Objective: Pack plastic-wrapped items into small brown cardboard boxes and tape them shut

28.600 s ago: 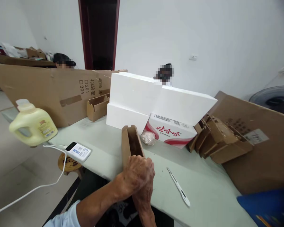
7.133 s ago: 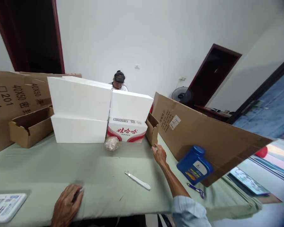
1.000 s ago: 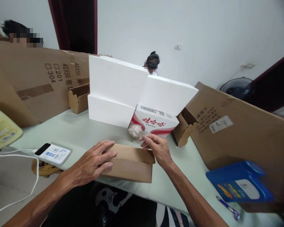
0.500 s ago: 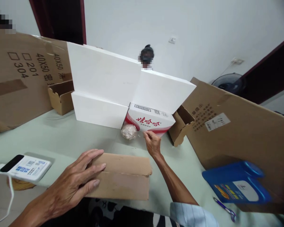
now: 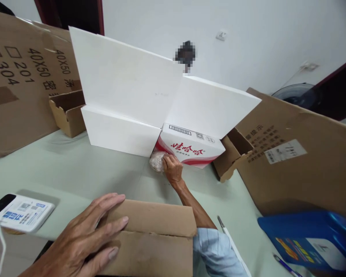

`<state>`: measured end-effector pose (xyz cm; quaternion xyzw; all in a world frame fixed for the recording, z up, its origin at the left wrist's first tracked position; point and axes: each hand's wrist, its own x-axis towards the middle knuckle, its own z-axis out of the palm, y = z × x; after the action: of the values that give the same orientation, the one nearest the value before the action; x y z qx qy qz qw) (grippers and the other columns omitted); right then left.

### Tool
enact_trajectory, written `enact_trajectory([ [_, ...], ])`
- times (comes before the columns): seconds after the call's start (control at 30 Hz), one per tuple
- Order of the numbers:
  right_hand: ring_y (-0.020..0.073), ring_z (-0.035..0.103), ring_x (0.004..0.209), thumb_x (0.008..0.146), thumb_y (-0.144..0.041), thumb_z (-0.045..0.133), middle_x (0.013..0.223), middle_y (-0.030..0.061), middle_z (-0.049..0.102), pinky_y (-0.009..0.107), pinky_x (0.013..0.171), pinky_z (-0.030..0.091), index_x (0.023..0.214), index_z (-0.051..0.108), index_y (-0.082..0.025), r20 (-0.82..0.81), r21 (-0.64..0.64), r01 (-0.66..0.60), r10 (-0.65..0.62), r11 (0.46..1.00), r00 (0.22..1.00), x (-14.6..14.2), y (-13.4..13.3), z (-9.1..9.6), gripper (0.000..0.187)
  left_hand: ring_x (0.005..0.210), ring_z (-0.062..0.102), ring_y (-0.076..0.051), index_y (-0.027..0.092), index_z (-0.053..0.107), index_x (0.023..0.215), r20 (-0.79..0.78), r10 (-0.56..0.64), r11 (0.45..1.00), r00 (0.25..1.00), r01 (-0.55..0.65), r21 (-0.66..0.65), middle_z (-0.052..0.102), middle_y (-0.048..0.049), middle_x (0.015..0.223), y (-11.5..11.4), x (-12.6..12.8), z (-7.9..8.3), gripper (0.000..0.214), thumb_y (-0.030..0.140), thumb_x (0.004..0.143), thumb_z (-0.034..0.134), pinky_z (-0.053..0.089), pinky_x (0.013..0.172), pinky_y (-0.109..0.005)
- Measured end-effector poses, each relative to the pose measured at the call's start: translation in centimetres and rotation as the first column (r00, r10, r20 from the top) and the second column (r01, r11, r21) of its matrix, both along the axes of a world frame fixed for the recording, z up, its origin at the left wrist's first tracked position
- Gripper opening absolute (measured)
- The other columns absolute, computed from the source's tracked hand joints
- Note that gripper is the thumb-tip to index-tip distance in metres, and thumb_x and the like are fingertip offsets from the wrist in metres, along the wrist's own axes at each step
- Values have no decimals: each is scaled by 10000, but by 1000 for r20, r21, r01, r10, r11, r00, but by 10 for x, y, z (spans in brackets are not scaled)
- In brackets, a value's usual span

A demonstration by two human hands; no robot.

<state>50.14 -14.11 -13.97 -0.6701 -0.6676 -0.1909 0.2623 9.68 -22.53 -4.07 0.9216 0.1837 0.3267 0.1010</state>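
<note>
My left hand [image 5: 89, 231] lies across the left end of a closed brown cardboard box [image 5: 158, 219] at the near table edge, its fingers spread and touching the cardboard. Farther out, my right hand [image 5: 173, 169] has its fingers bent and pressed to the right side of a ball of crinkled clear plastic [image 5: 156, 161]. Part of the ball is covered by those fingers. Just behind it stands a white carton with red print [image 5: 190, 144]. The box's right end hides part of my right sleeve [image 5: 216, 246].
White panels [image 5: 123, 80] stand across the back, with brown cardboard sheets [image 5: 320, 161] at the sides. Small open cardboard boxes [image 5: 70, 119] flank them. A white device [image 5: 25, 211] with a cable sits left. At right lie a blue jug [image 5: 305, 238], a pen [image 5: 285, 265] and a thin white tool [image 5: 233, 244].
My right hand has moved left onto the ball of clear plastic. My left hand stays on the cardboard box. The view has shifted, and the thin white tool now shows beside my sleeve.
</note>
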Motion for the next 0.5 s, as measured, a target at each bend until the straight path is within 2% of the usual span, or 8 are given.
enact_trajectory([
  [0.2,268,667,1109,1114,-263,512,1292,119,778,369,980,486,1091,795,-231,100,-49,-4,9,999,995,-4,-6,-9,286,1534,533,-227,332,676,1472,-5,8,1000,1000,-8,1,467,3,1736,0,0,1,432,277,1054,583,554,1185,-312],
  [0.5,298,665,1202,1119,-321,514,1428,150,730,410,995,492,1249,777,-237,163,-52,29,-20,998,986,-6,-5,-21,305,1526,545,-266,343,633,1521,-13,4,1000,1000,-5,-14,482,-29,1727,1,0,-3,475,278,1054,580,592,1161,-376],
])
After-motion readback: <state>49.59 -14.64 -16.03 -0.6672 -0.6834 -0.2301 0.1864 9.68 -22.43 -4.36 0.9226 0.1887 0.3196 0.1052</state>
